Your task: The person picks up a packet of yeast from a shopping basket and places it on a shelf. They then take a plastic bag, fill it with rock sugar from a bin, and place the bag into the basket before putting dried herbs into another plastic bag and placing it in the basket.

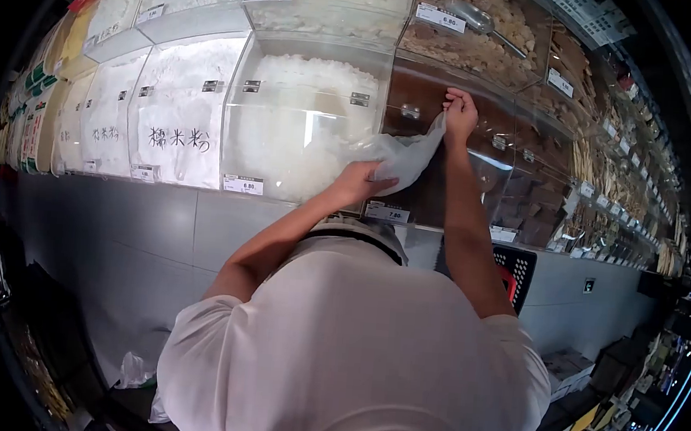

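Observation:
A thin, see-through plastic bag (415, 163) stretches between my two hands above the bulk bins. Low down on its left side, my left hand (360, 184) has its fingers closed on the bag. Higher up and to the right, my right hand (461, 113) pinches the bag's upper end, its fingers bent together. Under the bag lie the see-through lid of a bin of white granules (286, 151) and the lid of a bin with dark brown contents (421, 86). What the bag holds, if anything, I cannot make out.
Bins of white powder (179, 92) stand to the left. A metal scoop (508, 43) rests in a bin of light brown lumps (488, 8) at the back. Packed shelves (617, 170) run along the right. A black perforated crate (522, 277) is by the counter front.

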`<state>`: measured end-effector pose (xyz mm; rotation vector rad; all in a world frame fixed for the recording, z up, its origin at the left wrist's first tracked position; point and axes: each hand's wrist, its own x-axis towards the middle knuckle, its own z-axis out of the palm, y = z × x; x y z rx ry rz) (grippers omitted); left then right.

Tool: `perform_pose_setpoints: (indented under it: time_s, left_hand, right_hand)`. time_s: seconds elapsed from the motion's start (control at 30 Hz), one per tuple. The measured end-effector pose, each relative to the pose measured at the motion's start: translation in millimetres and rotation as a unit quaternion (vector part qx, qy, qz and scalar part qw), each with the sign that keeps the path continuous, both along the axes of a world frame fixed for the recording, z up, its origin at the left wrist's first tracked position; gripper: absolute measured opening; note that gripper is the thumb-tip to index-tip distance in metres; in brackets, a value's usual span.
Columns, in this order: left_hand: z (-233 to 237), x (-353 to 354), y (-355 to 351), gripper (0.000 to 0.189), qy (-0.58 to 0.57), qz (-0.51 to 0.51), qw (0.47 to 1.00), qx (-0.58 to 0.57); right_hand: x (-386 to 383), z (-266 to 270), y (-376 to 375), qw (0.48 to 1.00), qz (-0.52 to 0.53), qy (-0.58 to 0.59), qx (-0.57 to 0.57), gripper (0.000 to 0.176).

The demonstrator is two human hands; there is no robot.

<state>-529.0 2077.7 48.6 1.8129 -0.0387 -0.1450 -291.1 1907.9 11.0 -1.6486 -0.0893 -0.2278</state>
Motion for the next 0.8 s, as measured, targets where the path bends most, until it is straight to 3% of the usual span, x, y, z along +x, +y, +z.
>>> perform_pose_setpoints:
  time_s: [0.03, 0.07, 0.2, 0.3, 0.33, 0.4, 0.43, 0.47, 0.53, 0.63, 0.8]
  left_hand:
    - [1, -7, 1, 0.024, -0.002, -0.003, 1.000, -0.010]
    - [-3, -11, 2, 0.027, 0.085, -0.019, 0.994, 0.070]
    - [-13, -27, -1, 0.040, -0.093, 0.088, 0.991, 0.045]
    - [7, -25, 10, 0.040, -0.004, 0.143, 0.987, -0.074]
    - [2, -25, 9, 0.043, 0.007, 0.155, 0.971, -0.181]
    - [13, -28, 14, 0.041, 0.061, 0.204, 0.937, -0.276]
    - [19, -31, 17, 0.041, 0.088, 0.225, 0.915, -0.322]
    - [23, -33, 22, 0.040, 0.112, 0.231, 0.901, -0.351]
    - [25, -37, 33, 0.038, 0.159, 0.242, 0.866, -0.407]
    - [25, -56, 31, 0.039, 0.197, 0.227, 0.808, -0.507]
    - [40, -67, 36, 0.048, 0.209, 0.152, 0.843, -0.472]
  right_hand:
    - [-1, 2, 1, 1.000, 0.008, 0.005, 0.002, 0.021]
    - [-4, 6, 1, 1.000, 0.016, 0.009, 0.004, 0.021]
    - [-22, 24, 6, 0.997, 0.066, -0.005, 0.033, 0.021]
    - [-64, 50, 31, 0.984, 0.176, 0.011, -0.002, 0.033]
    - [-87, 63, 39, 0.970, 0.243, 0.017, -0.018, 0.039]
    - [-133, 63, 51, 0.934, 0.355, 0.026, -0.017, 0.059]
    - [-160, 57, 56, 0.927, 0.366, 0.087, -0.004, 0.064]
    - [-187, 64, 64, 0.915, 0.378, 0.138, -0.013, 0.060]
    - [-219, 41, 65, 0.919, 0.371, 0.066, -0.121, 0.051]
    - [-233, 33, 52, 0.900, 0.389, 0.119, -0.155, 0.043]
    - [-214, 49, 17, 0.910, 0.357, 0.184, -0.105, 0.036]
